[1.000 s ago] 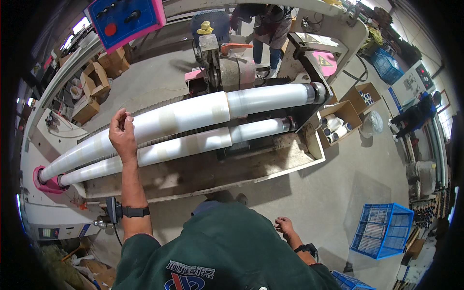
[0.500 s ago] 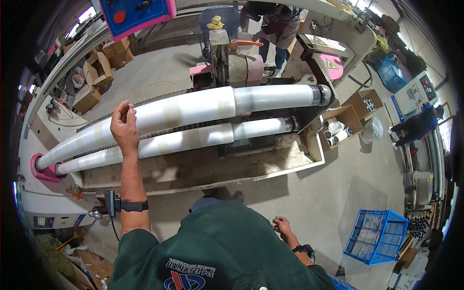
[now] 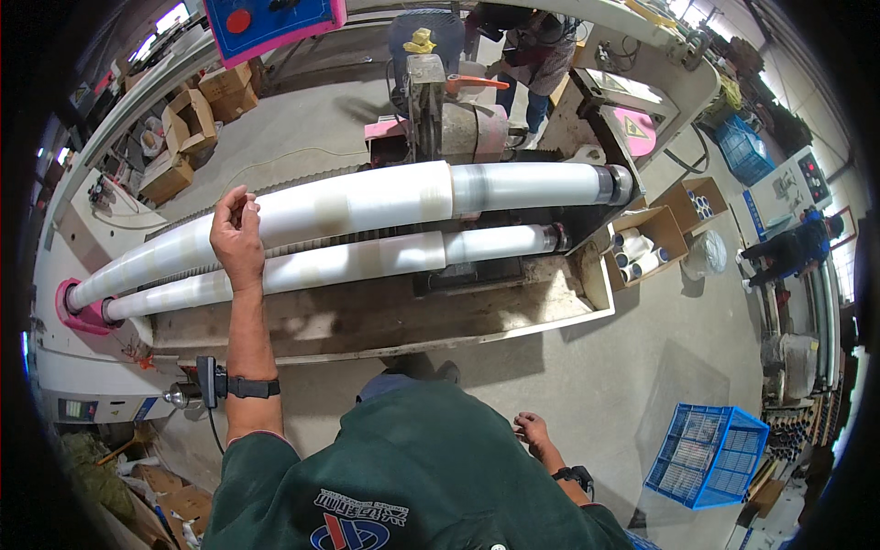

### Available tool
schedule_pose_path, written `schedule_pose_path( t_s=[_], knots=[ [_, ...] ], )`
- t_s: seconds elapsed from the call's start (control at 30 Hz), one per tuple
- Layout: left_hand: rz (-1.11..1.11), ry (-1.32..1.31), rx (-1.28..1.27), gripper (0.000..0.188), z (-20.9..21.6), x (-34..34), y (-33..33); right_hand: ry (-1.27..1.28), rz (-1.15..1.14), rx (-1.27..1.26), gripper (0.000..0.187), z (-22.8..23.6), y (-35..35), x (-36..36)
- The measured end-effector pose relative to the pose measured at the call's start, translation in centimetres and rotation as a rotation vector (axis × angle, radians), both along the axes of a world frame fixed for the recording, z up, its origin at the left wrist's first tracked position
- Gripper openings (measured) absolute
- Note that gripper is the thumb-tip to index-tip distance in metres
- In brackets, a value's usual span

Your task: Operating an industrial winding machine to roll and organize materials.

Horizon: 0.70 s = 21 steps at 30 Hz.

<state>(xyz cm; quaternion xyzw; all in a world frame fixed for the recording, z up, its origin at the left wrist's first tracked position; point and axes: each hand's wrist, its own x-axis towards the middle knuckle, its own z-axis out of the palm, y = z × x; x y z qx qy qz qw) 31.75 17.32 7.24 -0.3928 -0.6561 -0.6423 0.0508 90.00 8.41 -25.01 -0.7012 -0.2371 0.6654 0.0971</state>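
A long roll of white film (image 3: 367,200) lies across the machine, and a thinner white roll (image 3: 367,258) runs alongside it on the near side. Over the left part of the larger roll is my left hand (image 3: 236,240), its fingers loosely bent with a gap to the thumb and nothing in them. Whether it touches the film I cannot tell. My right hand (image 3: 532,429) hangs low beside my body, away from the machine, fingers half curled and apart, with nothing visible in it.
Below the rolls lies a long metal trough (image 3: 385,325). A pink cutting unit (image 3: 463,128) stands behind them. A blue control box (image 3: 270,26) hangs at upper left. Cartons of small rolls (image 3: 646,246) and a blue crate (image 3: 706,456) stand right. Another person (image 3: 536,55) is behind the machine.
The view has shifted slightly. My left hand stays over the larger roll, and my right hand keeps its place beside my body. The rolls look the same.
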Motion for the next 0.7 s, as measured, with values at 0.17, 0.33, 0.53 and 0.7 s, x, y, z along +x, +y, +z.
schedule_pose_path(
  t_s=[0.17, 0.33, 0.53, 0.7],
  knots=[
    [-0.012, -0.024, 0.013, 0.023, 0.2, 0.1, -0.7, 0.009, 0.012, -0.001, 0.039, -0.1, -0.2, 0.2],
    [0.012, 0.016, -0.011, 0.023, 0.9, -0.2, -1.0, -0.029, 0.076, -0.055, 0.028, -0.6, -0.2, 0.3],
    [-0.071, 0.174, 0.011, 0.03, 4.4, -3.1, 1.3, -0.027, 0.029, 0.015, 0.031, -0.3, 0.3, -0.1],
    [-0.105, 0.336, -0.008, 0.048, 7.9, -5.5, 6.0, -0.024, -0.079, 0.063, 0.031, -0.1, -1.4, -2.5]
  ],
)
